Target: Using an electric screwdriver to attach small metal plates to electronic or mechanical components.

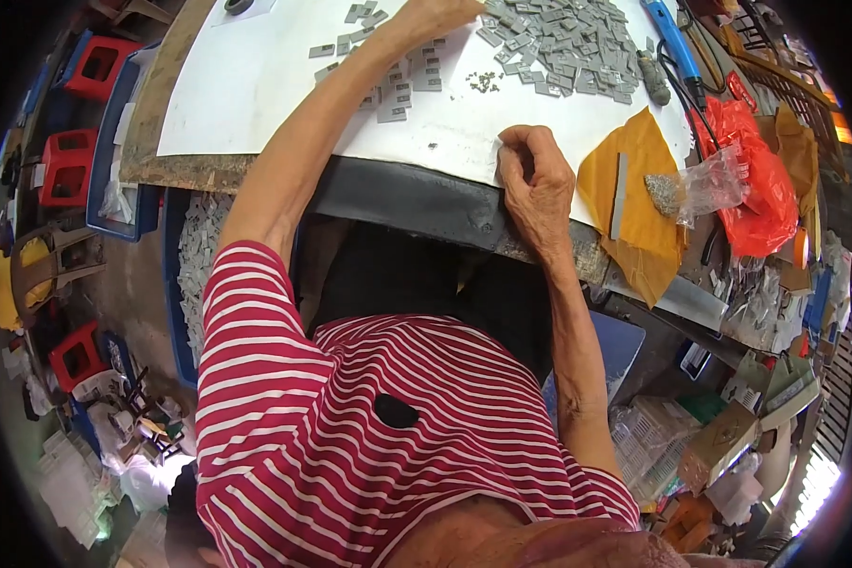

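Note:
My left arm stretches forward across the white sheet [227, 104], and my left hand [437, 17] is at the top of the view, beside a large heap of small flat grey rectangular pieces [568, 47]. Its fingertips lie at the picture's edge, so their grip is unclear. Under and around that forearm lie more grey pieces [395, 99], some in short rows. My right hand [540, 175] rests at the table's near edge, thumb and forefinger curled together; whatever they pinch, if anything, is too small to make out. Between the hands sits a little cluster of tiny brass-coloured parts [484, 82].
To the right are a blue corded pen-shaped tool [674, 43], a yellow-brown envelope [625, 180] with a grey strip, a clear bag [701, 189] of small metal parts and a red plastic bag [743, 213]. Blue crates [175, 284] and red stools [69, 168] stand at the left.

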{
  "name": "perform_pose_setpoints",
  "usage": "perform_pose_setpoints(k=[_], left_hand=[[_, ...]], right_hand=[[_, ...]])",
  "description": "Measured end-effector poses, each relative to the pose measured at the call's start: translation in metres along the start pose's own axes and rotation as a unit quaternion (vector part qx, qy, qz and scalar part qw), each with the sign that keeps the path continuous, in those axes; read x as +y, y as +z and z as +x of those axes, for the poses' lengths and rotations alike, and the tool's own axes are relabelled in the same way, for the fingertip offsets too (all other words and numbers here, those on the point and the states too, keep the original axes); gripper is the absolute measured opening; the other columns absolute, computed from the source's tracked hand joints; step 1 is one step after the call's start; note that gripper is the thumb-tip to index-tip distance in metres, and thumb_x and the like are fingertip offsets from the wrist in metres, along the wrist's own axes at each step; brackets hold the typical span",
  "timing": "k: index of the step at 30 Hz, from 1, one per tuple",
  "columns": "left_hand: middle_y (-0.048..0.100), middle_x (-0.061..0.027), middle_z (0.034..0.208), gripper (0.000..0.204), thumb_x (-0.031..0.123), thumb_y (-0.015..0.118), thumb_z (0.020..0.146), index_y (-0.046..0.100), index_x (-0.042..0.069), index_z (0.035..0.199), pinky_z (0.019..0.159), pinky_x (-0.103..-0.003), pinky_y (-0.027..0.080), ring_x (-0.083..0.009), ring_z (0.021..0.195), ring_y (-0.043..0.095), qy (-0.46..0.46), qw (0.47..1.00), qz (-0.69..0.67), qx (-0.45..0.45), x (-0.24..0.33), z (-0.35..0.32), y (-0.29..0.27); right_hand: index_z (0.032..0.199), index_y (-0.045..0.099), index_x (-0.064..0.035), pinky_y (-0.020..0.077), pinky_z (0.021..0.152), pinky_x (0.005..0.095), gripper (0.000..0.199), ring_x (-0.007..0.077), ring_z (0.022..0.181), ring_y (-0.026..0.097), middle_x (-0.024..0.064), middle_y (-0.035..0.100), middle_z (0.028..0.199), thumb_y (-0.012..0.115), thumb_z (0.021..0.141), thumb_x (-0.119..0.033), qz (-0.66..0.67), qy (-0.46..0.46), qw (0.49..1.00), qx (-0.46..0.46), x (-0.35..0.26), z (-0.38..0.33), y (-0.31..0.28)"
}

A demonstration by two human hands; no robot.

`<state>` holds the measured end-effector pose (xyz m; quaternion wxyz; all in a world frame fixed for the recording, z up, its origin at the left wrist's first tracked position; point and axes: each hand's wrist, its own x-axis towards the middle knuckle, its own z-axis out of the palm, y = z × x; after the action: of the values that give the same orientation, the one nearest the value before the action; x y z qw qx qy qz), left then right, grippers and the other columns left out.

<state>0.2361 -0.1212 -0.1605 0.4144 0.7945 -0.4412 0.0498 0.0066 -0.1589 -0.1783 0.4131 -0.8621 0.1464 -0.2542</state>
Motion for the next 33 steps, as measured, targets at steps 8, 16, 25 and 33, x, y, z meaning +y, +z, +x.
perform_pose_setpoints(k=[8, 16, 25, 33], left_hand=[[0.060, -0.0197, 0.091, 0.020, 0.004, 0.054, 0.075, 0.060, -0.005, 0.092, 0.078, -0.035, 0.046, -0.0297, 0.088, 0.058, -0.116, 0.974, -0.151, 0.127, 0.038, -0.068, -0.061], [0.061, -0.0116, 0.083, 0.017, -0.004, 0.052, 0.079, 0.061, -0.002, 0.094, 0.060, -0.026, 0.045, -0.0178, 0.068, 0.058, -0.069, 0.984, -0.126, 0.103, 0.061, -0.165, -0.050], [0.060, -0.0095, 0.082, 0.015, -0.003, 0.054, 0.079, 0.061, -0.001, 0.092, 0.055, -0.024, 0.043, -0.0142, 0.065, 0.055, -0.071, 0.981, -0.148, 0.105, 0.062, -0.173, -0.048], [0.061, -0.0116, 0.082, 0.014, -0.004, 0.054, 0.078, 0.061, -0.002, 0.090, 0.057, -0.026, 0.045, -0.0195, 0.067, 0.058, -0.035, 0.983, -0.123, 0.131, 0.059, -0.174, -0.044]], right_hand=[[0.085, 0.055, -0.0006, 0.0435, 0.055, 0.0303, 0.012, 0.0198, 0.060, 0.055, 0.0098, 0.056, 0.076, 0.054, 0.074, 0.003, -0.005, -0.003, 1.000, 0.002, 0.001, -0.002, 0.000], [0.084, 0.055, -0.0001, 0.0443, 0.057, 0.0298, 0.010, 0.0197, 0.061, 0.055, 0.0099, 0.057, 0.077, 0.054, 0.075, 0.002, -0.002, 0.004, 1.000, 0.004, 0.000, -0.002, -0.001], [0.089, 0.058, -0.0020, 0.0430, 0.055, 0.0224, 0.010, 0.0080, 0.060, 0.051, 0.0026, 0.057, 0.070, 0.056, 0.079, -0.003, -0.026, -0.012, 0.999, 0.015, 0.008, -0.003, 0.002], [0.086, 0.056, -0.0002, 0.0460, 0.062, 0.0293, 0.010, 0.0185, 0.065, 0.057, 0.0097, 0.058, 0.080, 0.053, 0.076, -0.001, -0.013, 0.007, 1.000, 0.003, -0.001, -0.003, 0.001]])
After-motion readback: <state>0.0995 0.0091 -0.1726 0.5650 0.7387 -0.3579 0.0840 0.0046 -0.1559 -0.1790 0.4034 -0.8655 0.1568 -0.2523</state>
